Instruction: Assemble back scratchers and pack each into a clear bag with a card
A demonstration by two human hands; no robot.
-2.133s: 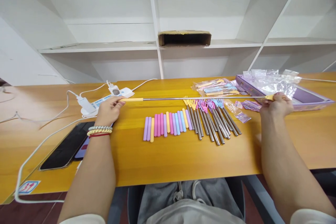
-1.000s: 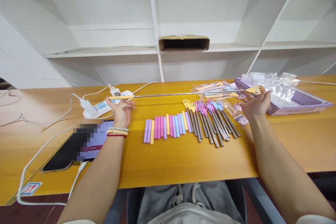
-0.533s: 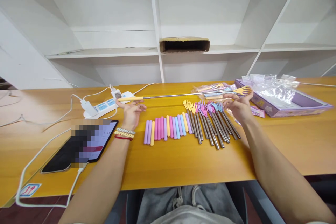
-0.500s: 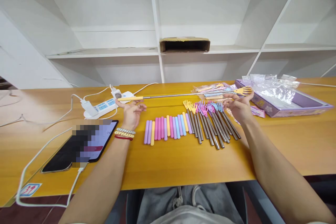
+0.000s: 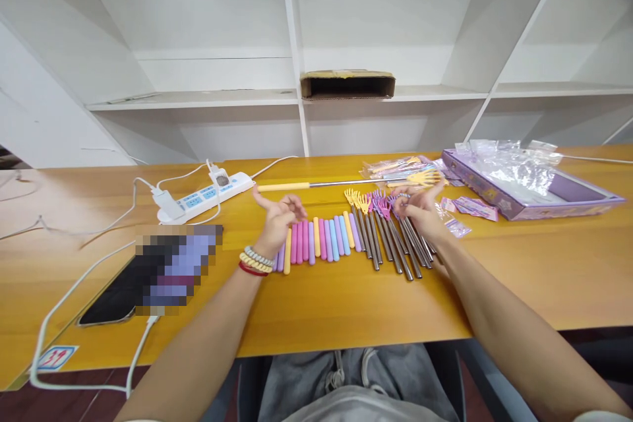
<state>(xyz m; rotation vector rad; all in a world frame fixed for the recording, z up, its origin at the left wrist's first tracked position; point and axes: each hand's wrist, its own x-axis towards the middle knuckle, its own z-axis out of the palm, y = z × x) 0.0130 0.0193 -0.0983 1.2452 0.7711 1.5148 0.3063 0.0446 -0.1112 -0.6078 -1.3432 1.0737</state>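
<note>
A telescopic back scratcher with a yellow handle and a yellow claw head is held level between my hands, its steel rod partly drawn out. My left hand has its thumb against the handle's end, fingers curled below. At the claw end is my right hand, bracing the head, its fingers bent. Below lies a row of loose coloured handles in purple, pink, yellow and blue; my left hand hides part of it. Several claw-headed steel rods lie beside the row, some heads hidden behind my right hand.
At the back right are wrapped back scratchers and a purple box holding clear plastic bags. Small pink packets lie near it. On the left are a power strip, cables and a phone. A cardboard box sits on the shelf.
My hands have come closer together, and the back scratcher between them is shorter, its rod pushed partly in. The left hand moved right, the right hand moved left.
</note>
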